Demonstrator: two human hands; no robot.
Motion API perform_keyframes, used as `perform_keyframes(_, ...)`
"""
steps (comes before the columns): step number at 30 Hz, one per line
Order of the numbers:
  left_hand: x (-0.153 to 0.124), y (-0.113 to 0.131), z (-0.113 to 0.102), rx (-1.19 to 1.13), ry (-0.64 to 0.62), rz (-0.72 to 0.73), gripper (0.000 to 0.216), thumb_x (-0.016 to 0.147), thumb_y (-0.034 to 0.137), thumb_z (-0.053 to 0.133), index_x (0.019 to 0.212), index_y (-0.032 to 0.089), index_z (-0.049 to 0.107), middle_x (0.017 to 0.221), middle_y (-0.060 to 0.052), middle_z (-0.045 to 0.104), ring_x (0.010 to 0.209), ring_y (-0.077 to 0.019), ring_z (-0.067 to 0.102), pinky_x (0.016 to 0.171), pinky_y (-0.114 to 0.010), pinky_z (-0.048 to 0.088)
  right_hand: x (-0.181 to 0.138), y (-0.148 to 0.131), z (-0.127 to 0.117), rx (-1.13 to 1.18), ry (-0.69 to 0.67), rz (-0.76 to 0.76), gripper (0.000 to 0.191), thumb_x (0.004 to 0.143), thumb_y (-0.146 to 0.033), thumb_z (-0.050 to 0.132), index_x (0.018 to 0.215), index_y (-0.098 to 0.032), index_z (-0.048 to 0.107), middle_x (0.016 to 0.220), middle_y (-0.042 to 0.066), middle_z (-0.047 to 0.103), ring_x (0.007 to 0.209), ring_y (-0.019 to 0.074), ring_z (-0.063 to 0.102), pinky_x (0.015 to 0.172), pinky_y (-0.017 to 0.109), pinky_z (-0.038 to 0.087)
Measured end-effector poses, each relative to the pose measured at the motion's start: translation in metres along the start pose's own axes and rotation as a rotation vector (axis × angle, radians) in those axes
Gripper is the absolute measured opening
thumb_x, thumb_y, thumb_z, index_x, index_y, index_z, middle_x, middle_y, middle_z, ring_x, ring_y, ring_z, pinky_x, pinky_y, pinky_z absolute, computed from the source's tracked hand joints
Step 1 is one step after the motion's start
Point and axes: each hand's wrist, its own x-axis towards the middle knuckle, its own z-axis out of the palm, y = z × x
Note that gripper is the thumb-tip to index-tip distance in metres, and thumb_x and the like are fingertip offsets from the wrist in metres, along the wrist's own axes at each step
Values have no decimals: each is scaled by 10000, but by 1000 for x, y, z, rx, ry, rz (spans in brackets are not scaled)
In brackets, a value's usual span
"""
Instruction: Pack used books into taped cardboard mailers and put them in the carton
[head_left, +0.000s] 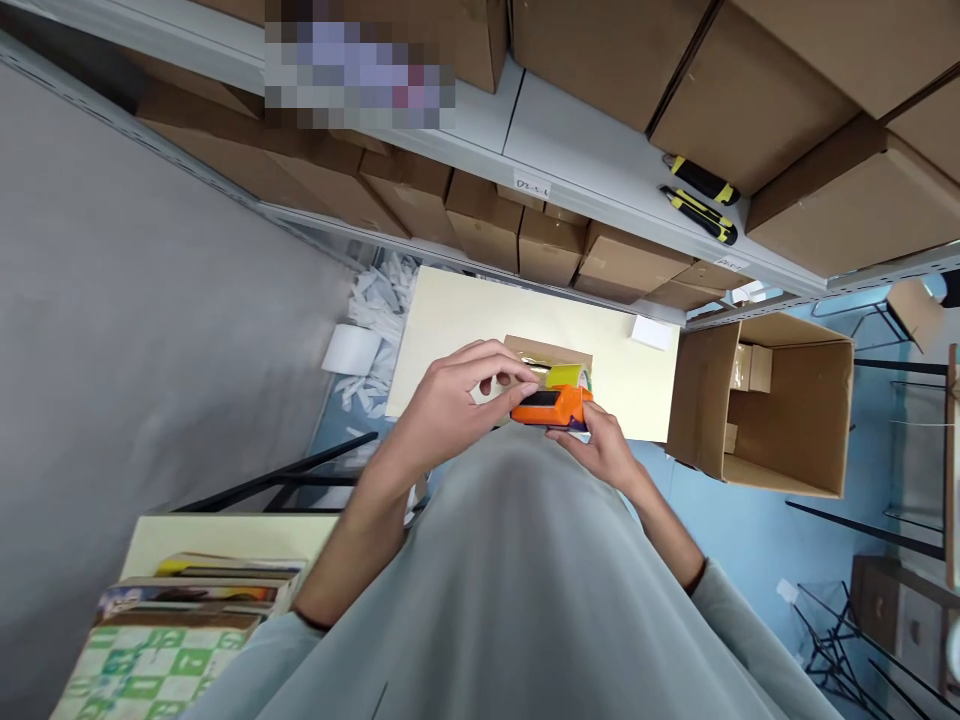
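In my right hand (601, 448) is an orange tape dispenser (556, 406) with a dark strip on its side. Its right end sits between my thumb and fingers, over the near edge of the table. A yellow roll of tape (568, 376) shows on the dispenser's far side. My left hand (484, 383) is at the other end, thumb and forefinger pinched close together beside the dispenser's tip; whatever lies between them is too small to make out. Just beyond both hands, a flat brown cardboard box (551, 350) with shiny tape on it lies on the table, partly hidden.
The cream table (465, 310) carries a small white box (651, 332). An open carton (795, 400) holding small boxes stands to the right. Overhead, a shelf (570, 120) bears cartons and two utility knives (701, 200). Paper scraps (382, 300) and a white roll (351, 350) lie left.
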Motion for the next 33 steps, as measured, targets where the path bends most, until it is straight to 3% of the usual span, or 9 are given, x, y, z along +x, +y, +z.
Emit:
perform_keyframes(4,-4,-8,13,-2,-33,-82,206,1005,422,706,944,253,807,950,-39,771,766,-165,610,702,-314,503,-7,6,-3,0,-41,61,335,998,-469,759,1227,-225,754,1171,100,820,1048,280,785,970,424,638)
perform_keyframes(7,-11,-19,26,-44,-52,-194,244,973,468,721,898,247,793,929,-28,766,705,-150,574,663,-306,481,-14,12,-2,37,-120,154,334,960,-475,754,1174,-218,757,1063,62,824,923,260,779,877,389,631)
perform_keyframes(10,-18,-31,36,-91,-72,-321,305,967,521,692,883,241,779,852,-16,738,666,-148,548,637,-299,464,-19,16,1,86,-176,284,397,904,-551,789,1093,-202,760,928,29,809,826,248,749,788,354,602)
perform_keyframes(14,-29,-49,41,-119,-31,-464,348,931,573,691,889,238,775,701,12,648,609,-146,488,589,-290,414,-18,11,2,160,-222,392,424,915,-624,775,1014,-211,765,913,19,821,853,249,753,822,343,578)
perform_keyframes(20,-38,-66,51,-307,27,-574,442,835,659,751,874,220,767,769,-26,721,665,-170,584,618,-293,483,-7,-7,-22,141,-379,449,432,948,-652,747,1021,-226,745,882,5,824,825,232,748,805,323,559)
perform_keyframes(24,-40,-75,43,-377,110,-652,400,799,600,791,890,211,778,749,-24,702,634,-155,564,582,-284,455,-5,-8,-45,38,-456,489,512,953,-721,723,984,-210,729,873,20,825,807,222,750,747,299,544)
perform_keyframes(29,-40,-114,26,-489,240,-735,420,717,556,872,916,196,787,755,-27,680,583,-121,477,510,-267,360,8,-3,-68,85,-538,620,600,896,-791,754,951,-197,697,814,51,817,737,213,774,672,282,563)
perform_keyframes(33,-32,-155,41,-591,271,-775,469,659,557,902,889,166,780,779,-29,671,588,-105,449,527,-271,372,45,5,-74,-1,-572,651,627,827,-799,821,899,-188,696,781,62,817,699,195,764,649,271,575)
